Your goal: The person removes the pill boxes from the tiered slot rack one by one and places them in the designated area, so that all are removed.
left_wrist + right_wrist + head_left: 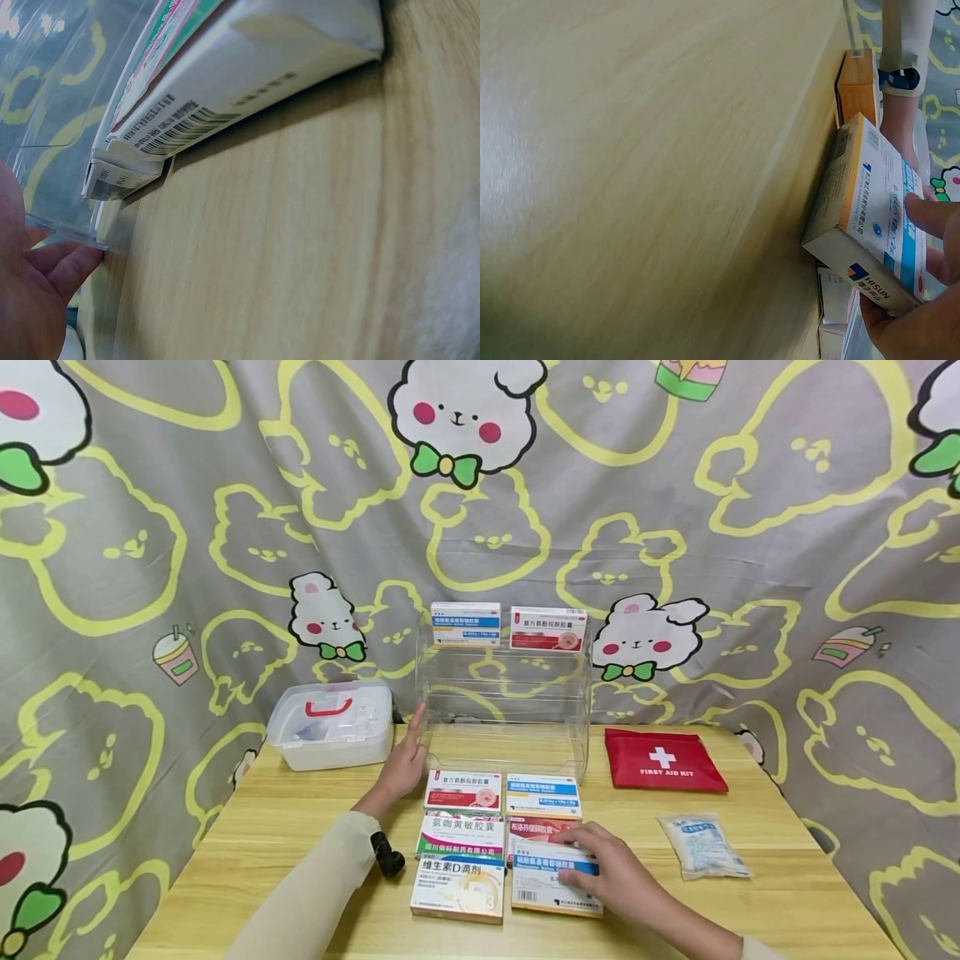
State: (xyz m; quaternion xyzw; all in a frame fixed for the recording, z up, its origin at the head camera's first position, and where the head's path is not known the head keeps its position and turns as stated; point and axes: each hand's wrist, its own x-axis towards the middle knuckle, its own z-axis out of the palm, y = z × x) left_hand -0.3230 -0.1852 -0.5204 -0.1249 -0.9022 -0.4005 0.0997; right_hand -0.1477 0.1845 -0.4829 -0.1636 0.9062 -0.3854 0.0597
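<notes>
My right hand (pixel 622 872) grips a white-and-blue medicine box (pixel 551 893), thumb on its printed face and fingers at its side and end. In the right wrist view that box (pixel 881 206) is tilted. My left hand (pixel 405 764) touches the left side of a clear tiered display rack (pixel 582 702), index finger straight along it. In the left wrist view, fingertips (pixel 79 266) rest at the rack's lower edge. In front of the rack, medicine boxes stand in two columns: the left ends in a vitamin D box (pixel 457 889); a red-and-white box (pixel 528 831) is behind the held one.
Two boxes, blue-and-white (pixel 465 625) and red-and-white (pixel 549 630), sit on the rack's top tier. A clear case with a red handle (pixel 330 735) stands left. A red first aid pouch (pixel 663 762) and a white packet (pixel 702 847) lie right on the wooden table (pixel 247 835).
</notes>
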